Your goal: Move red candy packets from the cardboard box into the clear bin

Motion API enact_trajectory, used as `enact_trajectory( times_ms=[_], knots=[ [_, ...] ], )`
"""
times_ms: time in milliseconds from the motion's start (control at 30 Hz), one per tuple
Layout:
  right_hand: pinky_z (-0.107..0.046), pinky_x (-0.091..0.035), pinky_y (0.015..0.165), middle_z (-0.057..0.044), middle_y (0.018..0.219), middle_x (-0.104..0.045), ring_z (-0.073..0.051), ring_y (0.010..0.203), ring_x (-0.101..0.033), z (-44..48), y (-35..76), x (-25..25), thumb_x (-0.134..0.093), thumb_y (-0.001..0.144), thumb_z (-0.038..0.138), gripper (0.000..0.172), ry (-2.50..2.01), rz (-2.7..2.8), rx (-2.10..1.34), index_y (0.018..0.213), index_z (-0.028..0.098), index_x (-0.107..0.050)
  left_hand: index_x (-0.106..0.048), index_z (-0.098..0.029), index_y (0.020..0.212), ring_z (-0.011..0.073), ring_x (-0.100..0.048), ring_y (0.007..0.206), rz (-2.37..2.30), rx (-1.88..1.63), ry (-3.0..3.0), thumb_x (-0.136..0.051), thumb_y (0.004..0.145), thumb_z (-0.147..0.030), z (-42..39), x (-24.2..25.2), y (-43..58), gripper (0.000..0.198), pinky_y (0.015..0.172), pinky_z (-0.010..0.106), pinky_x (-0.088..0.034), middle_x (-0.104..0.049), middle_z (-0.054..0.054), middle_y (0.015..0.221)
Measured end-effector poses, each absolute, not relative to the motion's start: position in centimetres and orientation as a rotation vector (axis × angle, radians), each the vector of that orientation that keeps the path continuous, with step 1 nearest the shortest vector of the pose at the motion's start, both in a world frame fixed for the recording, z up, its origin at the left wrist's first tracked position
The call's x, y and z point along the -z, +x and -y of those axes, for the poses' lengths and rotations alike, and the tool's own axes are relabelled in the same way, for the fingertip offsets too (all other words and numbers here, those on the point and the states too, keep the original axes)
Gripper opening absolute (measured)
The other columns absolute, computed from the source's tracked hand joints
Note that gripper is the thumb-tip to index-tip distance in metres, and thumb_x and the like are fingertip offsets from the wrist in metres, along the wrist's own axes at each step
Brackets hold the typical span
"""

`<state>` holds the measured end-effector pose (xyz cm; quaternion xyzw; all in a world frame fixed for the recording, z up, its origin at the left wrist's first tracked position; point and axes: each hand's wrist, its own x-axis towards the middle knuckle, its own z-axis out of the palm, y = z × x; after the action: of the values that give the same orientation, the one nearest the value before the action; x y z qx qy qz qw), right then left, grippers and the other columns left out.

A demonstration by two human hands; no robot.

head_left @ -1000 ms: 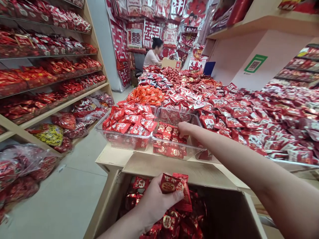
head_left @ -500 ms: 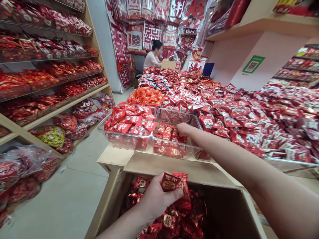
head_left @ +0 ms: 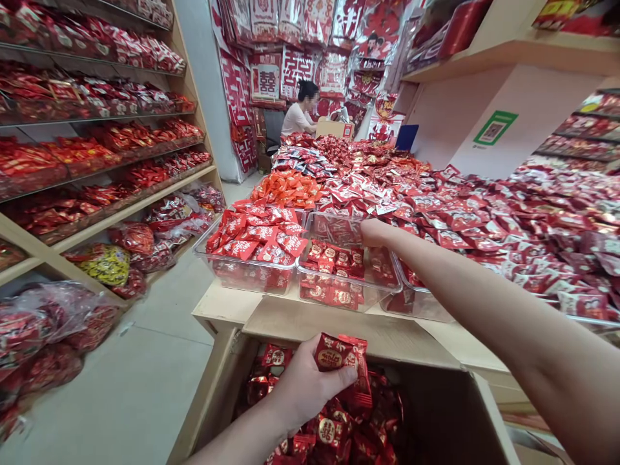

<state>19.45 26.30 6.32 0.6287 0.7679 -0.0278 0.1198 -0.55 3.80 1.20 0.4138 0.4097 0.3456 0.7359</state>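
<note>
Over carton [head_left: 290,320] — left grip [head_left: 310,381] pinching glossy red packets [head_left: 336,353], gold-printed; right grip [head_left: 374,233] — can't tell.

Box [head_left: 489,413], open-topped: R half looks free; L hand [head_left: 317,381] blocks mid. R hand [head_left: 374,233] blocks tray [head_left: 380,290] at back R corner.

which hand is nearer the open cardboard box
Left: the left hand, gripping red packets, is over the open cardboard box; the right hand is beyond it, at a clear plastic bin.
</note>
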Motion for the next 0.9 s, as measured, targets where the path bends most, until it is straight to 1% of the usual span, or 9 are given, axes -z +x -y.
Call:
enact_trajectory(
  times_ms=[133, 233, 300, 367, 433, 533, 667, 767, 900],
  knots=[
    [-0.027, -0.041, 0.062, -0.015, 0.072, -0.064, -0.024, 0.072, -0.06, -23.9, 18.4, -8.1, -0.055, 0.067, 0.014, 0.014, 1.923, -2.225, 0.031, 0.074, 0.006, -0.064, -0.056, -0.015, 0.074, 0.0105, -0.054, 0.062, -0.881, -0.845, 0.924, -0.068, 0.061, -0.022, -3.9, -1.5, -0.7, 0.019, 0.063, 0.023, -0.042, -0.062, -0.002, 0.066],
    [-0.022, -0.04, 0.055, -0.007, 0.066, -0.062, -0.013, 0.057, -0.057, -19.1, 17.3, -9.7, -0.043, 0.078, 0.031, 0.027, 2.002, -2.366, 0.16, 0.081, 0.011, -0.061, -0.057, -0.014, 0.073, 0.0117, -0.055, 0.065, -0.872, -0.959, 0.961, -0.066, 0.063, -0.022, -4.2, -1.8, -0.9, 0.016, 0.066, 0.024, -0.042, -0.062, -0.001, 0.067],
    [-0.021, -0.037, 0.048, -0.002, 0.057, -0.058, -0.009, 0.047, -0.051, -14.8, 16.8, -10.2, -0.042, 0.078, 0.041, 0.033, 2.086, -2.545, 0.472, 0.078, 0.014, -0.06, -0.057, -0.014, 0.077, 0.013, -0.056, 0.069, -0.839, -1.012, 0.953, -0.066, 0.063, -0.022, -4.4, -1.9, -1.0, 0.018, 0.07, 0.026, -0.043, -0.063, 0.0, 0.073],
    [-0.02, -0.033, 0.041, 0.001, 0.048, -0.053, -0.007, 0.04, -0.045, -10.3, 16.4, -9.9, -0.048, 0.073, 0.046, 0.031, 2.134, -2.585, 0.814, 0.069, 0.017, -0.059, -0.057, -0.014, 0.079, 0.0134, -0.056, 0.071, -0.801, -1.023, 0.952, -0.066, 0.064, -0.021, -4.5, -1.9, -1.1, 0.019, 0.071, 0.027, -0.043, -0.064, 0.0, 0.076],
    [-0.019, -0.031, 0.037, 0.002, 0.047, -0.051, -0.007, 0.039, -0.043, -6.7, 16.2, -8.9, -0.054, 0.068, 0.045, 0.027, 2.143, -2.544, 1.15, 0.067, 0.019, -0.058, -0.057, -0.014, 0.077, 0.0128, -0.056, 0.069, -0.78, -1.009, 0.994, -0.067, 0.063, -0.021, -4.6, -1.8, -1.0, 0.018, 0.069, 0.026, -0.044, -0.063, 0.0, 0.074],
    [-0.018, -0.031, 0.034, 0.003, 0.05, -0.052, -0.007, 0.037, -0.043, -3.6, 16.1, -6.7, -0.056, 0.069, 0.042, 0.024, 2.141, -2.39, 1.747, 0.071, 0.019, -0.056, -0.056, -0.014, 0.07, 0.0098, -0.054, 0.06, -0.777, -0.999, 1.045, -0.069, 0.06, -0.02, -4.3, -1.6, -0.7, 0.016, 0.059, 0.022, -0.045, -0.06, -0.003, 0.063],
    [-0.018, -0.037, 0.037, 0.003, 0.051, -0.053, -0.006, 0.038, -0.046, -2.3, 16.3, -4.3, -0.056, 0.072, 0.038, 0.022, 2.269, -2.198, 2.361, 0.071, 0.016, -0.052, -0.058, -0.014, 0.078, 0.0116, -0.058, 0.058, -0.679, -0.86, 0.932, -0.067, 0.063, -0.023, -3.7, -1.4, -0.4, 0.02, 0.051, 0.022, -0.048, -0.062, 0.0, 0.067],
    [-0.022, -0.045, 0.048, 0.002, 0.063, -0.06, -0.009, 0.048, -0.054, -1.3, 16.5, -3.3, -0.058, 0.072, 0.031, 0.016, 2.397, -2.392, 2.414, 0.082, 0.019, -0.055, -0.059, -0.013, 0.084, 0.0156, -0.063, 0.064, -0.568, -0.717, 0.833, -0.065, 0.065, -0.025, -3.6, -1.5, -0.6, 0.023, 0.05, 0.02, -0.048, -0.065, 0.005, 0.074],
    [-0.029, -0.047, 0.072, -0.001, 0.092, -0.062, -0.014, 0.079, -0.059, 0.1, 16.8, -2.5, -0.057, 0.073, 0.017, 0.017, 2.296, -3.074, 1.837, 0.088, 0.026, -0.06, -0.06, -0.011, 0.089, 0.0149, -0.062, 0.074, -0.481, -0.692, 0.597, -0.058, 0.073, -0.028, -3.7, -1.9, -1.0, 0.023, 0.06, 0.019, -0.048, -0.065, 0.009, 0.084]
  ],
)
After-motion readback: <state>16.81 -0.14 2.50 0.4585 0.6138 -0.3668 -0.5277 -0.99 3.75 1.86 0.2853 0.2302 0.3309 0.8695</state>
